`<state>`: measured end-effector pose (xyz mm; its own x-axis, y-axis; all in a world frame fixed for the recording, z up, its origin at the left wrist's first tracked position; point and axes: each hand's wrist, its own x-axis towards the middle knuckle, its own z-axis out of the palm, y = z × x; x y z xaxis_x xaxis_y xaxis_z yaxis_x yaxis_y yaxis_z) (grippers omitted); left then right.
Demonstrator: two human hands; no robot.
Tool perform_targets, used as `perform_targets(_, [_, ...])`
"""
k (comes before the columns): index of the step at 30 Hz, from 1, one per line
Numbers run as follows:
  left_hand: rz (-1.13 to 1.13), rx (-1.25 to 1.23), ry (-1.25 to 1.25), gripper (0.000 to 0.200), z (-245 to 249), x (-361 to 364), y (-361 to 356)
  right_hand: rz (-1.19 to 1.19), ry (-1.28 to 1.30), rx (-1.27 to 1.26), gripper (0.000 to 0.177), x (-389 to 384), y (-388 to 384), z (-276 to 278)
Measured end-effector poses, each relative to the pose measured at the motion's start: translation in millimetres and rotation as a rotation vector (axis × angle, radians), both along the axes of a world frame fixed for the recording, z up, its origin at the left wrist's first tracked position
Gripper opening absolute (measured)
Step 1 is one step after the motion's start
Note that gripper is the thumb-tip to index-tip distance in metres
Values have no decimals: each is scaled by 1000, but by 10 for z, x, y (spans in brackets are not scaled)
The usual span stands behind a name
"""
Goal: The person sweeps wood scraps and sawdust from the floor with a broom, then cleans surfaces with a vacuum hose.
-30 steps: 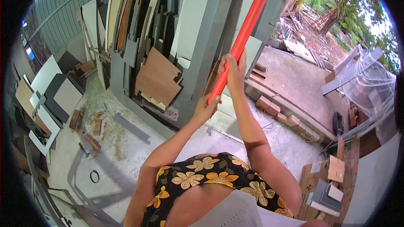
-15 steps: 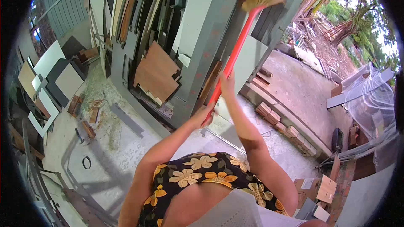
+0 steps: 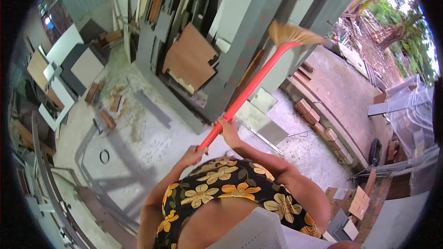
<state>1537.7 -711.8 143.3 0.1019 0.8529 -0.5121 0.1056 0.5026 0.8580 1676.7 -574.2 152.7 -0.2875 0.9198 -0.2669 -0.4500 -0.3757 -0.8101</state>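
Observation:
Both hands grip a broom (image 3: 251, 87) with a long red handle and straw-coloured bristles fanned out at its far, upper end. My left hand (image 3: 194, 155) is wrapped round the ribbed lower end of the handle, close to my body. A little farther up, my right hand (image 3: 227, 131) is closed round the same handle. The broom slants up to the right, and its bristles overlap the pale upright panels and grey post (image 3: 249, 32) in this view.
Cut boards stand stacked in a rack, a brown board (image 3: 191, 57) in front. More panels (image 3: 87, 67) lean at the left. Wood scraps and a black ring (image 3: 104, 157) lie on the concrete floor. Bricks (image 3: 307, 110) line a raised slab at right; cardboard boxes (image 3: 339, 198) sit lower right.
Both hands have drawn the broom down and toward my body. The bristles sit lower and farther right in view, and the camera view has shifted slightly.

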Motion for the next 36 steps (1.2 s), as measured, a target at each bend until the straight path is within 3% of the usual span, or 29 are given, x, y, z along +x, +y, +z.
perform_targets(4, [115, 164, 99, 42, 28, -232, -237, -26, 76, 116, 18, -287, -339, 257])
perform_targets(7, [158, 240, 180, 40, -81, -387, -411, 60, -12, 241, 17, -442, -522, 371])
perform_targets(15, [249, 178, 105, 40, -4, -591, -898, 147, -78, 290, 17, -806, -1002, 470])
perform_targets(22, [323, 215, 78, 37, -215, -747, -912, 164, -92, 274, 21, -1107, -866, 330])
perform_targets(29, [428, 271, 24, 30, -30, -943, -199, 214, -78, 314, 21, -1471, -52, 471])
perform_targets(36, [481, 442, -15, 34, 444, -1164, 1432, 166, 12, 494, 23, -1778, 1506, 1027])
